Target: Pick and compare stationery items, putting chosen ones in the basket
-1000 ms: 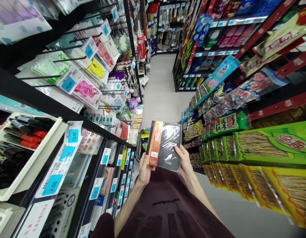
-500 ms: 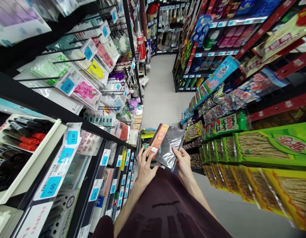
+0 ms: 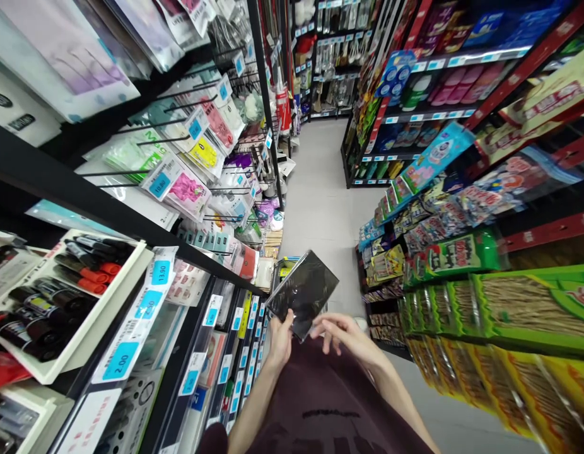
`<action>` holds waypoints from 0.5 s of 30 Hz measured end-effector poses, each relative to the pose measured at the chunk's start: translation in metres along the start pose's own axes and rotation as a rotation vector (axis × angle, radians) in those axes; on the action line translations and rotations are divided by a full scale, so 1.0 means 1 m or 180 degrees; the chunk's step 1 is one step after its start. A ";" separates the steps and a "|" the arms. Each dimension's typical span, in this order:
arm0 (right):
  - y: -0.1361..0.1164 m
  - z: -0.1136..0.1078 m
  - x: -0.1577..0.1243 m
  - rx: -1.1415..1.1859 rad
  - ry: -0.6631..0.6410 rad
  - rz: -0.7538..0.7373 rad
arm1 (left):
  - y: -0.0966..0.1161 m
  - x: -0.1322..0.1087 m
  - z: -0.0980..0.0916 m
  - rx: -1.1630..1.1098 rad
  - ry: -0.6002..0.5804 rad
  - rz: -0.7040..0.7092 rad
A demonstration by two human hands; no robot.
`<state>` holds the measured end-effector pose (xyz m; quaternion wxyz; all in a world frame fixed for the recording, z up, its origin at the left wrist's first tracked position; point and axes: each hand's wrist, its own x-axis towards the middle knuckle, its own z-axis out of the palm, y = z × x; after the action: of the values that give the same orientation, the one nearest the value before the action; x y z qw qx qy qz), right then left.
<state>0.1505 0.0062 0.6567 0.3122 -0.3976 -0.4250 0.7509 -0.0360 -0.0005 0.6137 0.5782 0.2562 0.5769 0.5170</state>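
While shelving fills the frame's left and right edges, the shrink-wrapped black notebook (image 3: 304, 292) tilts at lower centre, long axis toward the upper right, left hand (image 3: 281, 338) clamped on its lower corner, right hand (image 3: 342, 334) just beside, fingers (image 3: 326, 329) spread, empty.

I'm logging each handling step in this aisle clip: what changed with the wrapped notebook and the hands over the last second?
The wrapped notebook has been turned over: its orange strip no longer shows, only the dark glossy side. The right hand has let go and hovers open beside it. The left hand keeps its grip at the lower edge. The view has shifted a little; the shelves are as before.
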 end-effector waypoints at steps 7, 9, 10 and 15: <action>0.029 0.003 0.008 -0.0546 0.0523 -0.0084 | 0.024 -0.017 0.011 -0.1620 -0.0650 -0.0444; 0.021 0.005 0.010 -0.0445 0.0981 -0.0491 | 0.032 -0.021 0.017 -0.1516 -0.0897 -0.0366; 0.015 0.006 0.011 -0.0390 0.1178 -0.0636 | 0.034 -0.022 0.019 -0.1424 -0.0988 -0.0321; -0.007 0.009 0.012 -0.0143 0.1650 -0.0980 | 0.031 -0.023 0.020 -0.1072 -0.1042 -0.0377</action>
<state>0.1379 0.0157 0.6613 0.5116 -0.5137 -0.4030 0.5585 -0.0217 -0.0044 0.6548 0.7278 0.2023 0.3951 0.5227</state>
